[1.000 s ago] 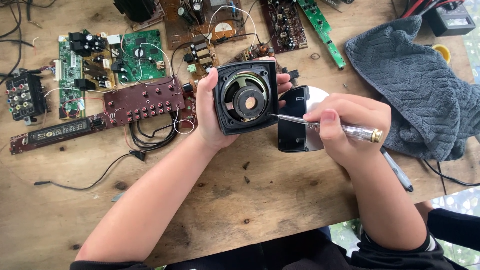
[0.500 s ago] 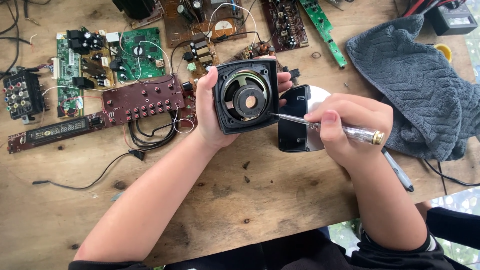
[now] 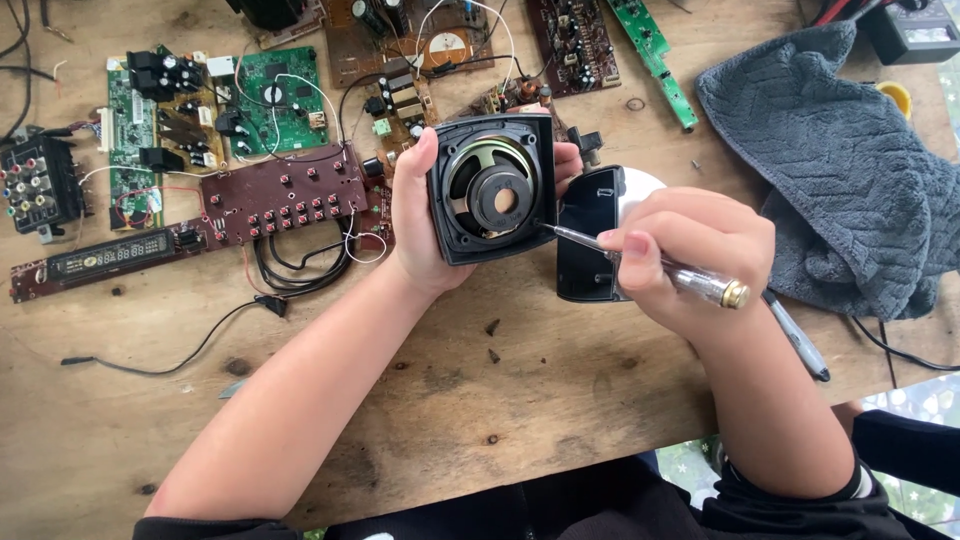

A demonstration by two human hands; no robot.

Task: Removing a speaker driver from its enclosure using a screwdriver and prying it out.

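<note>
left hand (image 3: 420,225) grips black speaker (image 3: 492,188), held above wooden table (image 3: 480,400) | right hand (image 3: 690,255) clasps screwdriver (image 3: 650,262), tip touching speaker's lower right corner | black casing (image 3: 588,235) just beside

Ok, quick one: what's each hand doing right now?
Left hand: closed around the black speaker unit, held up off the table.
Right hand: closed on a screwdriver, tip at the speaker's frame.

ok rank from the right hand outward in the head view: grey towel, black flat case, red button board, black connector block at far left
1. black flat case, just left of the right hand
2. grey towel, to its right
3. red button board, left beyond the speaker
4. black connector block, far left edge
</note>
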